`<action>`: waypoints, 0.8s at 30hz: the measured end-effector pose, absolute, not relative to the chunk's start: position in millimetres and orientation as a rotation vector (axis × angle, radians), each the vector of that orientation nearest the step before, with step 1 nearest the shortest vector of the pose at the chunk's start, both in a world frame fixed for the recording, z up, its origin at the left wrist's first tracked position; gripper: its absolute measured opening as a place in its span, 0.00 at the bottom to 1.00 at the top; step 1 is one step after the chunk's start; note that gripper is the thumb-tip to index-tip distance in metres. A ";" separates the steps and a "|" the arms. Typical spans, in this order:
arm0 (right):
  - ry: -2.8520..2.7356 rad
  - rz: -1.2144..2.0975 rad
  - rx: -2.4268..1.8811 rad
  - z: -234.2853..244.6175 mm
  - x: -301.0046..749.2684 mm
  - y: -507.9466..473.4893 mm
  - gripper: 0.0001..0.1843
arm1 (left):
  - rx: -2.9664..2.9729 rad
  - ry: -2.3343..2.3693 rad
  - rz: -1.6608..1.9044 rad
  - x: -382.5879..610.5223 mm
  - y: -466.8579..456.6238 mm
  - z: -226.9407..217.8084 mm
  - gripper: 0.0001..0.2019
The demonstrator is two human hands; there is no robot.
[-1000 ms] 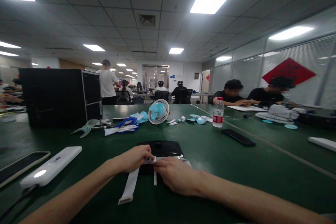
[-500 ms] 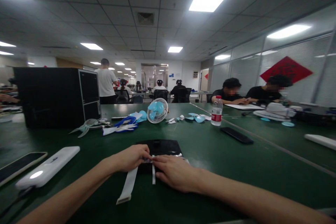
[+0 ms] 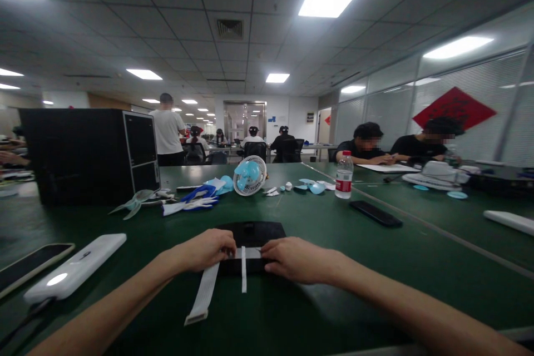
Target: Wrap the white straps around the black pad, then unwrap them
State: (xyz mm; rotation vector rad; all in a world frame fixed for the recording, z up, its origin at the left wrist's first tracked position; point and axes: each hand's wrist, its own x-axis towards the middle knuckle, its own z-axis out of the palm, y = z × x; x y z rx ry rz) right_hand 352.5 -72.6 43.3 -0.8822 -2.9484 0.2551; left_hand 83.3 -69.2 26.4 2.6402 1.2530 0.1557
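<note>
A flat black device [image 3: 252, 232] lies on the green table [image 3: 346, 245] right in front of me. Two white ribbon cables hang off its near edge: a wide one [image 3: 204, 295] on the left and a narrow one [image 3: 243, 277] in the middle. My left hand [image 3: 205, 250] rests on the device's near left corner, fingers curled and pressed down where the wide cable starts. My right hand [image 3: 295, 258] lies on the near right corner, fingers bent, fingertips on a pale strip [image 3: 250, 252] between the hands.
A white power bank [image 3: 75, 267] and a phone [image 3: 29, 264] lie at the left. A black computer case [image 3: 89, 153], small fan [image 3: 249, 176], gloves [image 3: 196, 200], water bottle [image 3: 344, 175] and another phone [image 3: 375, 213] stand farther back. Two people [image 3: 396, 147] sit at the right; others work behind.
My right hand has slid to the right, away from the left hand, uncovering the narrow cable's top and the pale strip. The left hand has stayed put.
</note>
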 end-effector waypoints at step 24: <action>-3.107 0.284 -0.954 64.8 388.3 -40.7 0.13 | 2.377 1.445 0.013 55.1 -58.3 31.0 0.09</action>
